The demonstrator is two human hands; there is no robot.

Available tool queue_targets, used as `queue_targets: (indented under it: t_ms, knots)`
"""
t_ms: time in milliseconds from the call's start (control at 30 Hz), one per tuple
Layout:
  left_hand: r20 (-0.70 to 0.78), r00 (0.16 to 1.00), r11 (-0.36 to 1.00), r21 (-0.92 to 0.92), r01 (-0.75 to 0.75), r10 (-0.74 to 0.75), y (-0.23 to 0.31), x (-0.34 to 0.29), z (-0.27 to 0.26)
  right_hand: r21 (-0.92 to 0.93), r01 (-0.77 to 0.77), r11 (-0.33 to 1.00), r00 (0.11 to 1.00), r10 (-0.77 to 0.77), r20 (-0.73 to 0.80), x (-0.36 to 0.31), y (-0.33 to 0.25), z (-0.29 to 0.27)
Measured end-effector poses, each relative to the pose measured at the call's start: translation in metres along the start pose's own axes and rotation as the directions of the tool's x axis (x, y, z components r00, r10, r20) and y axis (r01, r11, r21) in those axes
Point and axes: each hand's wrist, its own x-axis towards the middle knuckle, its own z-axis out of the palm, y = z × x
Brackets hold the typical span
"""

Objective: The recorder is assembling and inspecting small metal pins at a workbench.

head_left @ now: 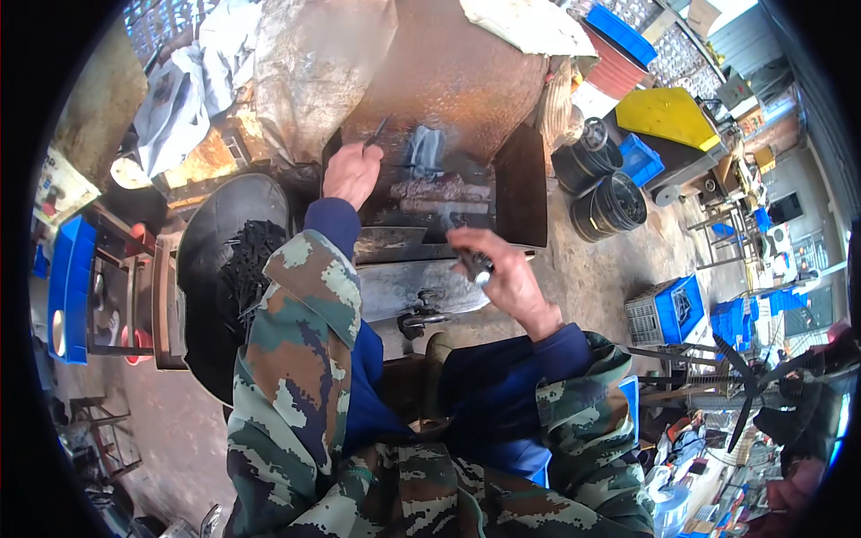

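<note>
My left hand [352, 175] is closed around a thin dark rod [380, 130] that sticks up past the fingers, at the left side of an open dark metal box [520, 193]. My right hand [504, 280] is curled around a short dark piece with a shiny end [479, 267], in front of the box; its exact kind is hard to make out. Between the hands, rough greyish bars [441, 190] lie across the inside of the box. Behind them a bluish-white hazy patch [426, 148] shows. A grey metal ledge [390, 289] runs along the near side.
Left of me stands a large black tub [199, 269] holding many dark strips [247, 264]. Black drums [608, 206] and a yellow-topped machine [664, 117] are at the right. Farther right are a grey-and-blue crate [664, 312] and a dark-bladed fan [752, 381]. A rusty sheet [448, 63] rises behind the box.
</note>
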Motion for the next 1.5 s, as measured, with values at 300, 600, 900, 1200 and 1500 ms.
queue_targets:
  t_ms: [300,600,900,1200,1500]
  knots:
    - [-0.240,0.969,0.987,-0.130,-0.096,0.063,0.033,-0.014,-0.044,0.625,-0.183,0.759,0.815,0.473,-0.335,0.114,-0.003,0.020]
    - [-0.315,0.944,0.982,-0.119,-0.145,0.102,0.022,-0.009,-0.041,0.485,-0.351,0.801,0.785,0.534,-0.314,0.198,0.038,0.009]
    - [-0.217,0.975,0.945,-0.324,-0.036,-0.037,0.031,-0.009,-0.039,0.493,-0.377,0.784,0.756,0.568,-0.326,0.219,0.059,0.011]
    - [-0.219,0.975,0.958,-0.274,-0.084,0.022,0.023,0.004,-0.016,0.453,-0.370,0.811,0.757,0.546,-0.358,0.217,0.069,0.007]
    - [-0.372,0.918,0.949,-0.216,-0.229,0.137,0.023,0.003,-0.011,0.381,-0.343,0.859,0.777,0.487,-0.399,0.216,0.083,0.009]
